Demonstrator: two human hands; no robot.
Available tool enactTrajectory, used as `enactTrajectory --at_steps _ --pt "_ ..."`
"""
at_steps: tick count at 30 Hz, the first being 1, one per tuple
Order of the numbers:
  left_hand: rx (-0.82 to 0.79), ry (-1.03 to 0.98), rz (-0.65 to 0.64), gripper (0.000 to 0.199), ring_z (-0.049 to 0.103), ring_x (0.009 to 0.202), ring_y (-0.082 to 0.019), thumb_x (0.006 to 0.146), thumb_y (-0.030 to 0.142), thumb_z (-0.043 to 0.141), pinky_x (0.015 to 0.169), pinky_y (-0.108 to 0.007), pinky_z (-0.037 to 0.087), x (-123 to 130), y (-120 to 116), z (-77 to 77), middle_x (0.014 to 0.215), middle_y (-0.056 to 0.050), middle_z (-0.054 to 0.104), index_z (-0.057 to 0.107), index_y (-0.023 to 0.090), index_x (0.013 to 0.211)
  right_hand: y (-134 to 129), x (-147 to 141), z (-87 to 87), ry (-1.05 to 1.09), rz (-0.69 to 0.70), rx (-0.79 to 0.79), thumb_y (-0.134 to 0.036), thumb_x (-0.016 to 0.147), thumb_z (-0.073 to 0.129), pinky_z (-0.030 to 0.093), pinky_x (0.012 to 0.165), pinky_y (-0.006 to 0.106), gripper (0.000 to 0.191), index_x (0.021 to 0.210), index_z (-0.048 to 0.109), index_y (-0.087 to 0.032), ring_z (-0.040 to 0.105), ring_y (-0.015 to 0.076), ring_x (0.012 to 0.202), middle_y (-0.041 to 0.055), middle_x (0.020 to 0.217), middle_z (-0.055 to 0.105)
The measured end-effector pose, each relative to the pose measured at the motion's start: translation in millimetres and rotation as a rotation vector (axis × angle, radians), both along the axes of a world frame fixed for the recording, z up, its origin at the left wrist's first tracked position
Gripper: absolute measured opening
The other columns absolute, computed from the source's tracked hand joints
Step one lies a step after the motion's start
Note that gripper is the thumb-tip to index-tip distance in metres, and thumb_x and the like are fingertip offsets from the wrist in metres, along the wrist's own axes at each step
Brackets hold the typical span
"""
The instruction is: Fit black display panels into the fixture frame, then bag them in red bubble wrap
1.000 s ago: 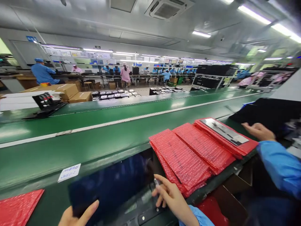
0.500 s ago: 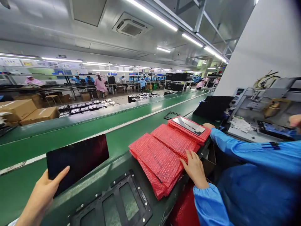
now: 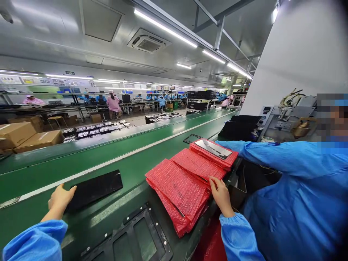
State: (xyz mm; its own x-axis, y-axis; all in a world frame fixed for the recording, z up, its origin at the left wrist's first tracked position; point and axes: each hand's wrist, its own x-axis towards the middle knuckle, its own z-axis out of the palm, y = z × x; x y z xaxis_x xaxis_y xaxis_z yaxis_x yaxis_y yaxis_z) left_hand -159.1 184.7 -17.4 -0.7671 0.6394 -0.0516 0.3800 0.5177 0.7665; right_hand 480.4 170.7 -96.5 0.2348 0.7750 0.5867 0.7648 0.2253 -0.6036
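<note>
My left hand [image 3: 60, 200] grips the left end of a flat black panel [image 3: 95, 189], thumb over its edge; the panel lies low over the green conveyor belt. My right hand [image 3: 220, 194] pinches the near edge of a red bubble-wrap sleeve [image 3: 199, 164]. Beside it, to the left, more red sleeves [image 3: 176, 186] lie in an overlapping pile. Farther right, a panel with a grey, shiny face [image 3: 213, 148] rests on another red stack. A black frame fixture [image 3: 130, 235] with white dots sits in front, between my hands.
At the right a person's blue sleeve [image 3: 272, 154] reaches behind the red stack. A thin black frame [image 3: 191, 138] lies on the belt [image 3: 152, 156]. Black sheets [image 3: 237, 127] and a machine [image 3: 293, 121] stand beyond. Cardboard boxes [image 3: 40, 141] are at the left.
My left hand has lowered the black panel from a tilted position to nearly flat on the belt. My right fingers have closed on the sleeve's edge. The other person's arm reaches farther across.
</note>
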Motion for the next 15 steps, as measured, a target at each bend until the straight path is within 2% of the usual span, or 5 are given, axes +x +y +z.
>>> enactTrajectory --at_steps 2,6,10,12,15 --pt "0.007 -0.048 -0.091 0.02 0.039 0.134 -0.036 0.079 0.034 0.057 0.096 -0.045 0.042 18 2 1.1 0.103 -0.005 0.072 0.056 0.02 0.093 1 -10 1.9 0.049 0.064 -0.017 -0.048 0.096 0.029 0.045 0.094 0.044 0.047 0.109 0.062 -0.018 0.06 0.0265 0.104 0.0142 0.108 0.067" --pt "0.031 -0.313 -0.519 0.043 0.063 0.108 -0.025 0.074 0.054 0.063 0.076 -0.028 0.05 92 1 -11.3 0.118 -0.01 0.068 0.061 0.019 0.1 -3 -39 9.3 0.045 0.319 -0.103 -0.045 0.098 0.029 0.045 0.097 0.038 0.043 0.118 0.059 -0.022 0.06 0.0217 0.111 0.0099 0.119 0.066" --pt "-0.043 -0.518 -0.83 0.066 0.069 0.084 -0.026 0.06 0.071 0.067 0.061 -0.03 0.051 185 -16 -38.1 0.101 -0.015 0.072 0.066 0.015 0.095 -18 -65 20.2 -0.036 0.553 -0.219 -0.044 0.097 0.035 0.034 0.109 0.046 0.038 0.117 0.061 -0.024 0.059 0.0226 0.114 0.0084 0.12 0.067" --pt "-0.067 -0.573 -0.901 0.066 0.069 0.076 -0.024 0.062 0.073 0.064 0.057 -0.03 0.05 224 -25 -50.2 0.088 -0.013 0.073 0.066 0.014 0.092 -29 -75 25.7 -0.079 0.63 -0.27 -0.043 0.096 0.038 0.028 0.111 0.05 0.036 0.116 0.062 -0.025 0.059 0.0233 0.114 0.0083 0.118 0.068" --pt "-0.065 -0.613 -0.953 0.062 0.067 0.067 -0.02 0.068 0.073 0.058 0.054 -0.027 0.047 266 -31 -60.4 0.073 -0.009 0.071 0.065 0.015 0.09 -49 -84 35.3 -0.133 0.695 -0.324 -0.042 0.096 0.039 0.034 0.107 0.049 0.034 0.112 0.064 -0.026 0.062 0.0228 0.106 0.0076 0.11 0.07"
